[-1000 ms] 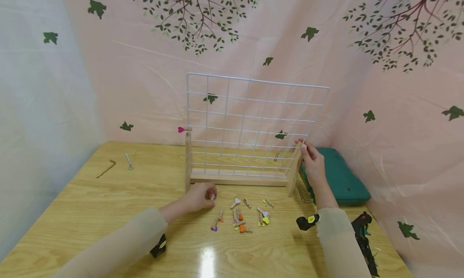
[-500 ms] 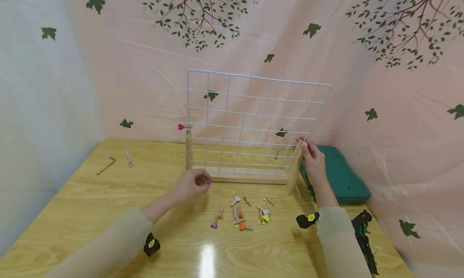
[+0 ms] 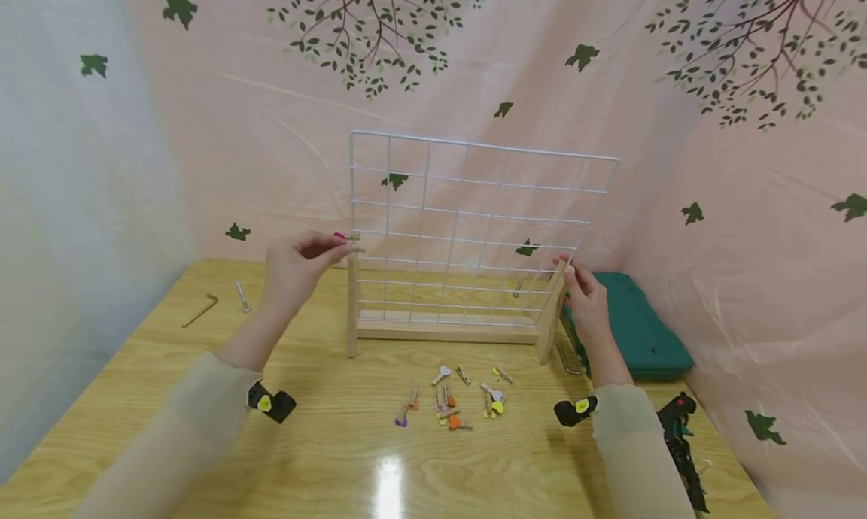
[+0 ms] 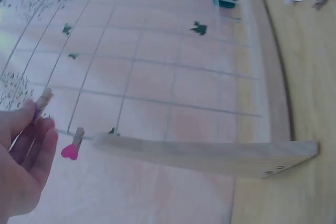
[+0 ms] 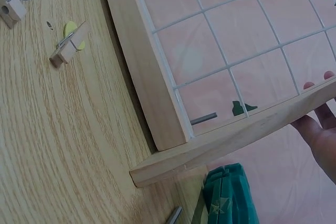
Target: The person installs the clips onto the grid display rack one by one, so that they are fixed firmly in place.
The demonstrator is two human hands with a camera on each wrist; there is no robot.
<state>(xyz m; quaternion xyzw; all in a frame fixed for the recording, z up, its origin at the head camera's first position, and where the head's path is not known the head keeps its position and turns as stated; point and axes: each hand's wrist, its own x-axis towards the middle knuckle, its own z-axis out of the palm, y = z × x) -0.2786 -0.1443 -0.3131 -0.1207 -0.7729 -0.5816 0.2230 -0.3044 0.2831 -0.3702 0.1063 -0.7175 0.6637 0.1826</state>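
A white wire grid (image 3: 467,142) stands in a wooden stand (image 3: 447,332). At its left edge, my left hand (image 3: 294,271) pinches a small wooden clothespin (image 4: 44,99) between thumb and fingers; a bit of purple shows at the fingertips. In the left wrist view the clothespin's tip points toward the grid; whether it touches the wire I cannot tell. Just beside it, a clothespin with a pink heart (image 4: 71,150) is clipped above the left post. My right hand (image 3: 588,305) grips the top of the right post (image 3: 547,338), fingers behind and thumb in front.
Several heart-topped clothespins (image 3: 443,374) lie on the table in front of the stand. A hex key (image 3: 199,311) and a bolt (image 3: 241,297) lie at the left. On the right are a green case (image 3: 630,331), another hex key (image 3: 567,361) and a black tool (image 3: 680,451).
My left hand has risen from the table in front of the stand, moving left and up to the grid's left edge with the clothespin. My right hand stays on the right post.
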